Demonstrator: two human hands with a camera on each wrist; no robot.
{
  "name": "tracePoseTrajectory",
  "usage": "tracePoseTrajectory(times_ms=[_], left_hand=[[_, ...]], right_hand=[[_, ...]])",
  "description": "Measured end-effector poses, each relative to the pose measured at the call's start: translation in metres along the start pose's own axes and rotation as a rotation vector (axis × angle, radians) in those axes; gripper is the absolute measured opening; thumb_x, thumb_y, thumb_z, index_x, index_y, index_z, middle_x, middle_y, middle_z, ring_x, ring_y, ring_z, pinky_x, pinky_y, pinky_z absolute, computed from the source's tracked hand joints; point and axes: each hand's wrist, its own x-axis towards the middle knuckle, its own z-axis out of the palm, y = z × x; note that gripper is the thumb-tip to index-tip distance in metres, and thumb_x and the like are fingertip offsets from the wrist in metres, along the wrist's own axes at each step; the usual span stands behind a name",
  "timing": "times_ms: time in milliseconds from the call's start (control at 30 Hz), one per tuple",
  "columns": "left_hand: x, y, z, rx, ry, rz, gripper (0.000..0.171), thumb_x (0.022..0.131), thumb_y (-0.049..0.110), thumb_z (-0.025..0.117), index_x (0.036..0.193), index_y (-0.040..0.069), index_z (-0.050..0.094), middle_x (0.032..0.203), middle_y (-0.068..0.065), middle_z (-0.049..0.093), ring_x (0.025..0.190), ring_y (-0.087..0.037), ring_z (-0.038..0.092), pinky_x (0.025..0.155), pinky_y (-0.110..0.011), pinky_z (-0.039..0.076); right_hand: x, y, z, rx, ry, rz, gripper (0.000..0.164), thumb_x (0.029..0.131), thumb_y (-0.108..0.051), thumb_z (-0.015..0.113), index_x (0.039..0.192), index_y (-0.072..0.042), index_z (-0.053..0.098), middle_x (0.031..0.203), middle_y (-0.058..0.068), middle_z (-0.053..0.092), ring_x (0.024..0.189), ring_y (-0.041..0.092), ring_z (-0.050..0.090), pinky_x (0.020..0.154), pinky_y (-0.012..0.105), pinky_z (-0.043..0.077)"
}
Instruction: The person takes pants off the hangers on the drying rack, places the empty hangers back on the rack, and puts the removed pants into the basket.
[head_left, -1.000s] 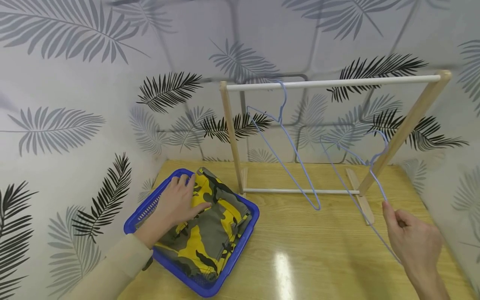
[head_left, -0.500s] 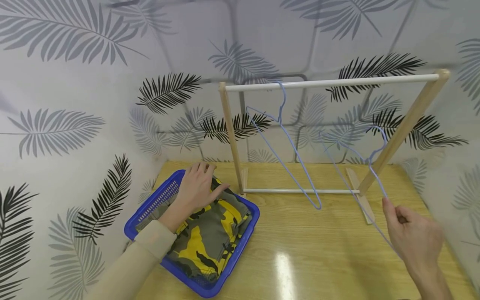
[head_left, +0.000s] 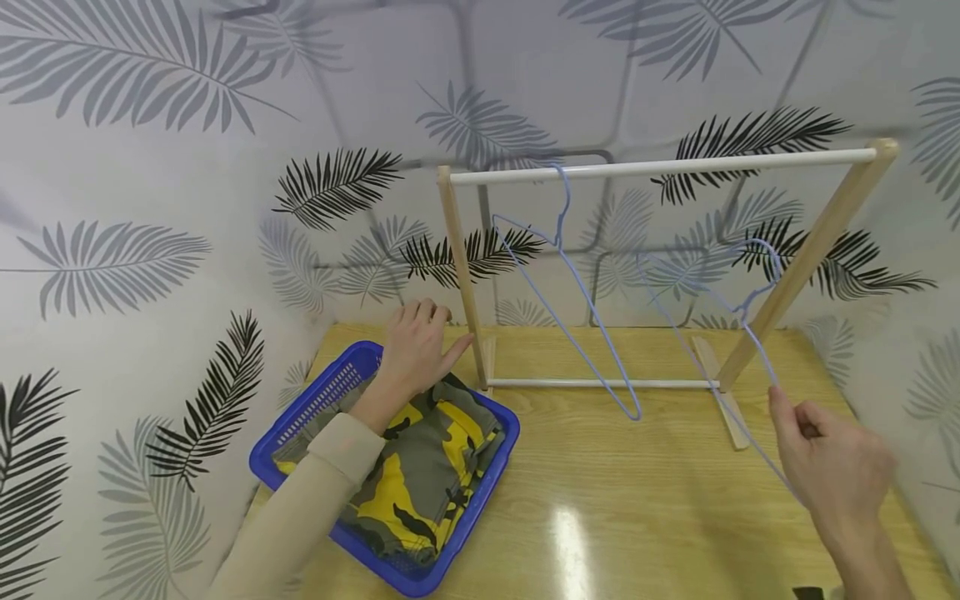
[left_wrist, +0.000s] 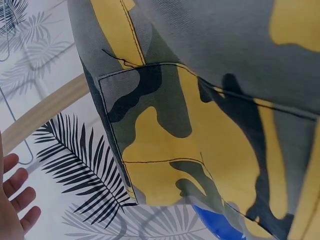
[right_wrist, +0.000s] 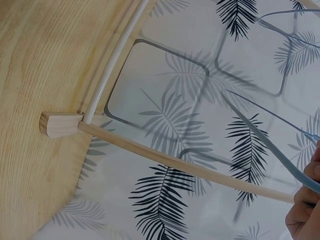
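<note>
My left hand (head_left: 416, 346) reaches over the far side of the blue plastic basket (head_left: 512, 429), fingers loosely bent and nothing in them. Below it, a folded camouflage garment (head_left: 427, 442) in yellow, grey and black lies in the basket. Its stitched pocket (left_wrist: 160, 135) fills much of the left wrist view, the fingers (left_wrist: 19, 195) at that view's left edge. On the right, my right hand (head_left: 840, 467) pinches a thin blue clothes hanger (head_left: 761, 350) by its side, hook upward. A second blue hanger (head_left: 560, 225) hangs from the rack's white rail (head_left: 675, 164).
The rack's wooden posts (head_left: 810, 258) stand toward the back of the wooden table (head_left: 637, 500), joined low down by a white bar (head_left: 600, 382). Close behind is a leaf-patterned wall covering (head_left: 225, 208), which also runs along both sides.
My left hand has moved right and away from me across the garment to the basket's far side. The right hand keeps hold of its hanger, which has risen and tilted slightly.
</note>
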Motion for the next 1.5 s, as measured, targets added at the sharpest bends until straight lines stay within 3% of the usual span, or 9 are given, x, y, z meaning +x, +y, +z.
tracePoseTrajectory(times_ms=[267,467,733,967,1133,1300,1500], left_hand=[[0.011,0.004,0.012,0.003,0.018,-0.010,0.047,0.100,0.054,0.067,0.101,0.007,0.065,0.097,-0.013,0.067,0.097,-0.035,0.065,0.089,-0.045,0.054],[0.016,0.003,0.021,0.053,0.015,-0.016,0.049,0.101,0.056,0.065,0.101,0.007,0.065,0.099,-0.013,0.065,0.096,-0.034,0.063,0.086,-0.044,0.053],[0.020,0.005,0.029,0.106,-0.009,-0.028,0.050,0.104,0.056,0.059,0.104,0.007,0.067,0.104,-0.014,0.067,0.100,-0.034,0.062,0.085,-0.044,0.051],[0.023,0.008,0.034,0.155,0.015,-0.014,0.050,0.105,0.051,0.059,0.116,0.004,0.073,0.108,-0.014,0.071,0.101,-0.034,0.065,0.086,-0.045,0.054],[0.023,0.009,0.036,0.195,0.052,0.006,0.047,0.106,0.048,0.059,0.110,0.003,0.071,0.102,-0.012,0.070,0.097,-0.031,0.064,0.085,-0.042,0.053],[0.023,0.009,0.039,0.223,0.083,0.017,0.042,0.105,0.046,0.061,0.100,0.005,0.068,0.097,-0.011,0.069,0.092,-0.027,0.063,0.080,-0.041,0.052],[0.023,0.011,0.038,0.263,0.048,0.020,0.044,0.108,0.047,0.055,0.100,0.006,0.068,0.100,-0.010,0.069,0.094,-0.027,0.064,0.081,-0.039,0.052]], right_hand=[[0.013,-0.007,-0.001,0.024,0.070,-0.008,0.073,0.103,-0.047,0.054,0.052,0.005,0.061,0.041,0.021,0.053,0.040,-0.016,0.015,0.033,0.016,0.011],[0.022,-0.013,-0.002,-0.005,0.093,-0.025,0.077,0.104,-0.050,0.051,0.051,0.005,0.059,0.041,0.020,0.053,0.037,-0.009,0.018,0.034,0.018,0.011],[0.029,-0.002,0.004,-0.029,0.115,-0.064,0.073,0.103,-0.049,0.052,0.053,0.002,0.063,0.042,0.016,0.056,0.046,-0.019,0.018,0.034,0.021,0.014],[0.036,0.000,0.004,-0.047,0.098,-0.069,0.076,0.105,-0.051,0.050,0.053,0.003,0.062,0.040,0.016,0.052,0.042,-0.013,0.015,0.034,0.021,0.012],[0.040,0.000,0.004,-0.073,0.111,-0.080,0.079,0.105,-0.055,0.048,0.055,0.004,0.063,0.040,0.016,0.053,0.039,-0.008,0.017,0.034,0.023,0.011],[0.047,-0.001,0.002,-0.097,0.124,-0.105,0.077,0.106,-0.053,0.048,0.054,0.002,0.063,0.041,0.016,0.053,0.043,-0.011,0.014,0.034,0.024,0.011],[0.058,-0.004,0.001,-0.109,0.122,-0.125,0.078,0.107,-0.051,0.047,0.055,0.005,0.064,0.042,0.019,0.053,0.035,0.000,0.016,0.035,0.023,0.008]])
